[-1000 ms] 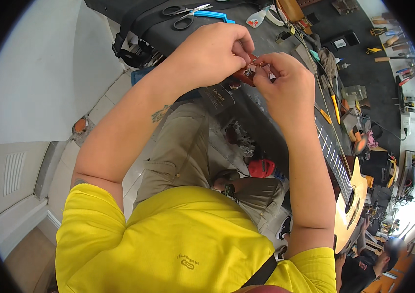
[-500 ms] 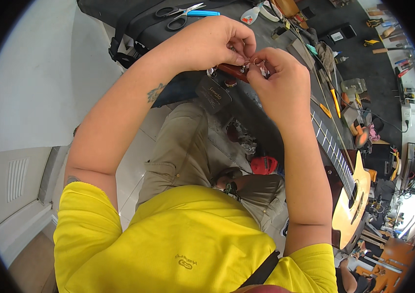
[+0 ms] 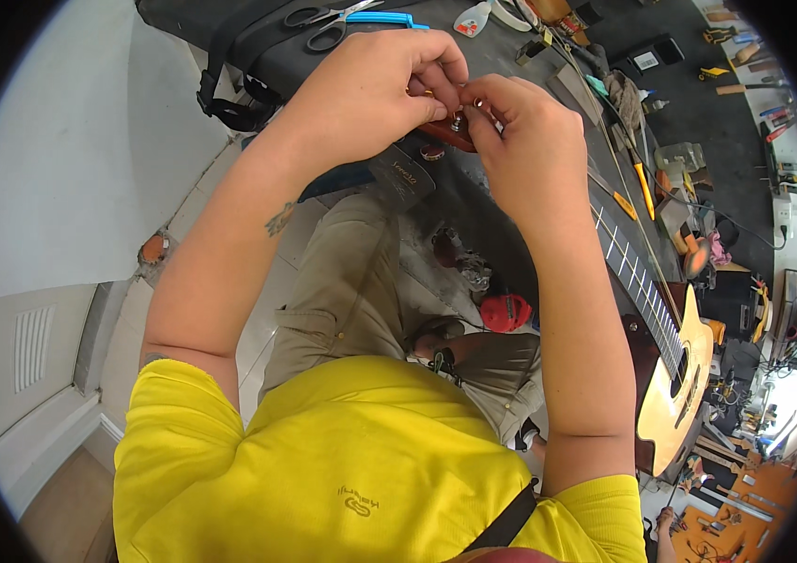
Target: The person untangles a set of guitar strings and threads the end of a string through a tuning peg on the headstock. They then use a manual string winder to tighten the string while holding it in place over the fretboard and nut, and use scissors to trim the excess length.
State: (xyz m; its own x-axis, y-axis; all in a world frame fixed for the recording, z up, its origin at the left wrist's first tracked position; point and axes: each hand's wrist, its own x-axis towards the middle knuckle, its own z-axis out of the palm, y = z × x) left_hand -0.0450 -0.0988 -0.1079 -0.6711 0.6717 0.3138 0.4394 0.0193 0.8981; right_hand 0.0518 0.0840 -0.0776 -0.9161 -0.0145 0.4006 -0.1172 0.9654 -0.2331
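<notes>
A guitar lies along the right side, its pale body [image 3: 678,399] nearest me and its fretted neck [image 3: 638,277] passing under my right forearm. Both hands meet at its reddish-brown headstock [image 3: 452,137], by a shiny metal tuning post [image 3: 457,122]. My left hand [image 3: 389,86] has its fingers curled and thumb pressed inward; what they pinch is too small to make out. Thumb and index of my right hand [image 3: 532,131] close around a thin strand, seemingly a guitar string, mostly hidden by the fingers. A round metal tuner knob [image 3: 432,152] shows below the headstock.
Scissors [image 3: 328,28] and a blue tool [image 3: 382,18] lie on a black case [image 3: 258,52] at the far left. A small white bottle [image 3: 472,19] stands beyond my hands. Yellow-handled tools [image 3: 644,190] lie on the dark bench at right. A red object [image 3: 505,312] is below the bench.
Both hands and the headstock have shifted slightly left and away from me in the picture. The fingers stay pinched at the tuning post; the thin loop seen between them earlier is less visible.
</notes>
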